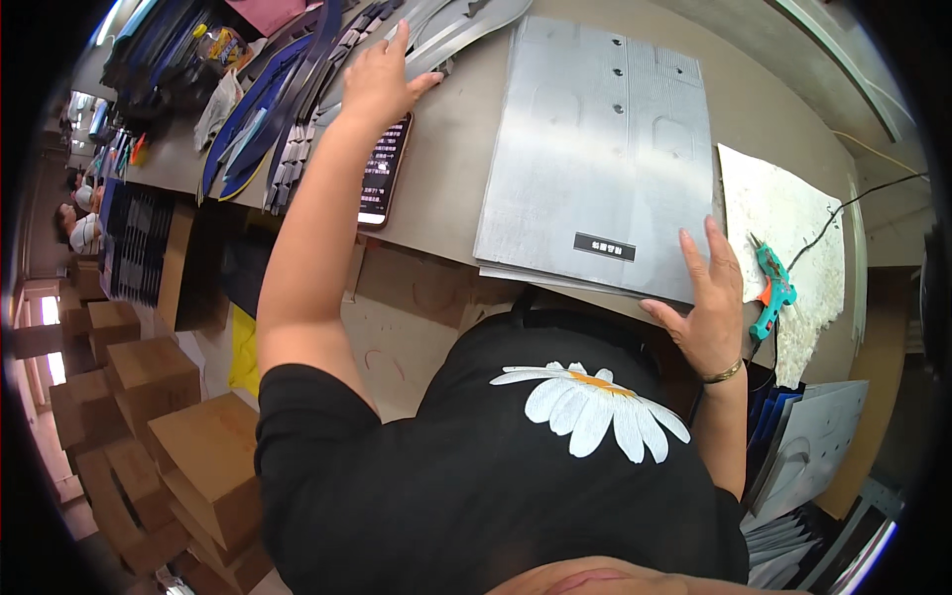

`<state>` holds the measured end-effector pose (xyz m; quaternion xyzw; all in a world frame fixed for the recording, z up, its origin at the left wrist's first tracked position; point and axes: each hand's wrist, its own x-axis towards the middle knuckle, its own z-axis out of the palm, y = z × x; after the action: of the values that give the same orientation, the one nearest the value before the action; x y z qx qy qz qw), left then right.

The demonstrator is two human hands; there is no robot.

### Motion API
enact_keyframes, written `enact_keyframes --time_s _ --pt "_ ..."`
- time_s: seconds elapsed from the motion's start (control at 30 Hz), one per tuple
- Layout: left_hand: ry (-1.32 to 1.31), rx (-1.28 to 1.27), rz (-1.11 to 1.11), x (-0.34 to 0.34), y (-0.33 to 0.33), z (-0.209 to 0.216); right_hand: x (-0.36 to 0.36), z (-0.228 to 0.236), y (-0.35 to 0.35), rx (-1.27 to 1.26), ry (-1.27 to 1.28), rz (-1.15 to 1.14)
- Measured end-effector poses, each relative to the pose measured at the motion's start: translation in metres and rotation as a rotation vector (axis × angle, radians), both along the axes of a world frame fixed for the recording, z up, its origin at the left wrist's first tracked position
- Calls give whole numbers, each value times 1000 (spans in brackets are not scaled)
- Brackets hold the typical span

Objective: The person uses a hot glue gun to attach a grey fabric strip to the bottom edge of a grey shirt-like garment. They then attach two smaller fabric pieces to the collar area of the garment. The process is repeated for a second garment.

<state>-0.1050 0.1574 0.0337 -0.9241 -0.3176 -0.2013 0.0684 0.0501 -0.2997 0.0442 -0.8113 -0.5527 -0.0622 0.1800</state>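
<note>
My left hand [379, 87] reaches to the far left of the table, fingers apart. It is at the near edge of a pile of glossy grey curved pieces [466, 30], apparently holding none of them; contact is unclear. A stack of grey printed sheets or boards [595, 149] lies before me, with small dark holes and a black label [604, 247] near its front edge. At its front right corner, my right hand [709, 302] is spread, thumb and fingertips at the edge. A phone [387, 169] with a lit screen lies just below my left wrist.
A teal hot glue gun [772, 288] rests on a glue-spotted white sheet [793, 193] at right, its cord trailing. Dark blue curved pieces [253, 124] and a bottle [220, 45] crowd the far left. Cardboard boxes [208, 456] stack on the left floor; more grey boards [808, 446] lean at lower right.
</note>
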Motion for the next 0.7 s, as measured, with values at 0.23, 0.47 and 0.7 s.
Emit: enact_keyframes --time_s 0.23,0.47,0.7 --pt "227 5 99 34 1 8 -2 1 -8 -7 25 6" --pt "-83 19 -334 8 -130 66 19 49 19 235 -151 32" --pt "-126 -484 -683 -26 -213 76 24 80 40 39 -248 271"
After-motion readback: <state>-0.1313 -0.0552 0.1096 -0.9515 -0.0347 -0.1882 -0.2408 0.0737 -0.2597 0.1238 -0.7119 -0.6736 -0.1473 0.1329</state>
